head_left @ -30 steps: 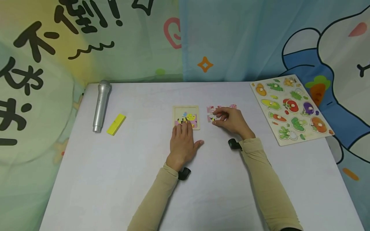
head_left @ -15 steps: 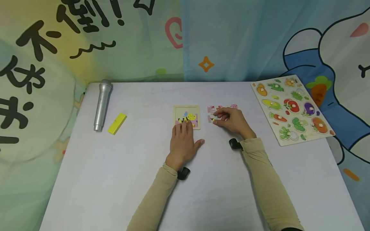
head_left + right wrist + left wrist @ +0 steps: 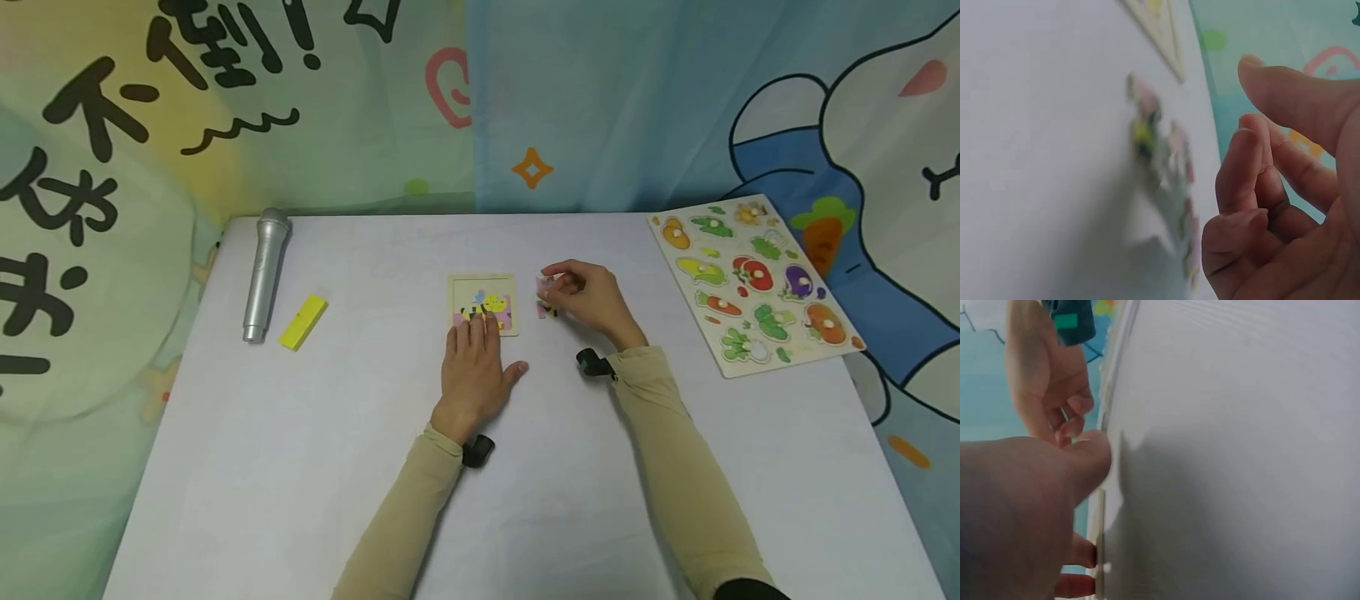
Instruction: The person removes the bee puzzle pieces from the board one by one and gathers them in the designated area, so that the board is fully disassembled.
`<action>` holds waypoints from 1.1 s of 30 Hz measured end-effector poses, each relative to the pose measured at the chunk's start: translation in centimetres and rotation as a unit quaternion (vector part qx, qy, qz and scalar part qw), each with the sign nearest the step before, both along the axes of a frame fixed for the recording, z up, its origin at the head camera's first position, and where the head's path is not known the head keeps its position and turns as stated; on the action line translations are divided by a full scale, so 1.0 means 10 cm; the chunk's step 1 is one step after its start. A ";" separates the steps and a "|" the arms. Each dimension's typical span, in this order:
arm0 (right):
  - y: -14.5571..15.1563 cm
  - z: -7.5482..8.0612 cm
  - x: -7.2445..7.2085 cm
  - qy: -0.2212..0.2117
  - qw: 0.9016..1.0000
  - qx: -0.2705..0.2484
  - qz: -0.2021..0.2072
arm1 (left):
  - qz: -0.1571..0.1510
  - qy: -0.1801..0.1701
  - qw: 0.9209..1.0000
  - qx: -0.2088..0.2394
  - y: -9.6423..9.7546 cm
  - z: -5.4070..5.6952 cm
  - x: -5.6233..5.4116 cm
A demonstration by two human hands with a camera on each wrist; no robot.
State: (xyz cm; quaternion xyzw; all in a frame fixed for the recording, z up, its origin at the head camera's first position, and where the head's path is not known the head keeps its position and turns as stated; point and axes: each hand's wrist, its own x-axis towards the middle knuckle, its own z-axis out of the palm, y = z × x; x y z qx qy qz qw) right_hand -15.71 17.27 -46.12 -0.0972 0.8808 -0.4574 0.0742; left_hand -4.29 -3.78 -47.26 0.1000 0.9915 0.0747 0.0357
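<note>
A small wooden puzzle board (image 3: 482, 280) with a yellow-and-pink picture lies mid-table. My left hand (image 3: 474, 371) rests flat, its straight fingertips on the board's near edge; in the left wrist view two of its fingers (image 3: 1079, 584) reach the board's edge. To the right of the board lie loose jigsaw pieces (image 3: 543, 287), mostly pink, partly hidden beneath my right hand (image 3: 588, 298). In the right wrist view that hand is over the blurred jigsaw pieces (image 3: 1147, 97), fingers loosely bent, with a gap at the thumb and nothing seen between the fingers.
A silver microphone (image 3: 266, 275) and a yellow block (image 3: 303, 322) lie on the left of the white table (image 3: 375, 492). A large vegetable peg board (image 3: 757, 287) lies at the back right, its corner by the table's edge. A printed curtain (image 3: 600, 100) hangs behind.
My right hand has shifted slightly left and away from me over the jigsaw pieces, covering the farther ones. The left hand stays on the board.
</note>
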 end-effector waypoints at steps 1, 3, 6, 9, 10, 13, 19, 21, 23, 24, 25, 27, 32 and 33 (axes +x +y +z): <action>-0.04 0.02 -0.01 -0.002 1.000 -0.002 0.004 | 0.001 -0.002 1.000 0.006 -0.01 0.00 0.00; -0.12 0.06 -0.04 -0.005 1.000 -0.005 0.016 | 0.003 -0.013 1.000 0.016 -0.01 0.01 0.01; -0.23 0.10 -0.09 -0.009 0.999 -0.007 0.037 | 0.014 -0.048 0.998 0.031 -0.01 0.02 0.00; -0.36 0.11 -0.14 -0.012 0.998 0.000 0.061 | 0.030 -0.089 0.995 0.042 0.00 0.04 0.00; -0.40 0.12 -0.16 -0.014 0.998 0.004 0.069 | 0.035 -0.100 0.993 0.044 0.00 0.04 0.00; -0.54 0.14 -0.19 -0.016 0.995 0.024 0.095 | 0.044 -0.117 0.991 0.044 0.02 0.05 0.00; -0.74 0.18 -0.24 -0.018 0.986 0.065 0.151 | 0.045 -0.122 0.991 0.037 0.03 0.05 0.01; -0.75 0.19 -0.25 -0.022 0.983 0.081 0.164 | 0.042 -0.122 0.991 0.038 0.04 0.04 0.01; -0.75 0.18 -0.26 -0.031 0.980 0.089 0.174 | 0.037 -0.126 0.991 0.033 0.03 0.04 0.00; -0.75 0.18 -0.26 -0.035 0.979 0.091 0.178 | 0.034 -0.127 0.991 0.031 0.02 0.04 0.00; -0.75 0.17 -0.26 -0.037 0.979 0.092 0.180 | 0.032 -0.129 0.991 0.031 0.01 0.04 0.00; -0.75 0.14 -0.25 -0.041 0.978 0.090 0.183 | 0.028 -0.132 0.990 0.033 -0.01 0.05 0.00; -0.76 0.09 -0.23 -0.037 0.979 0.086 0.182 | 0.027 -0.138 0.989 0.041 -0.03 0.04 0.01; -0.76 0.09 -0.23 -0.037 0.979 0.084 0.181 | 0.027 -0.137 0.989 0.041 -0.02 0.04 0.00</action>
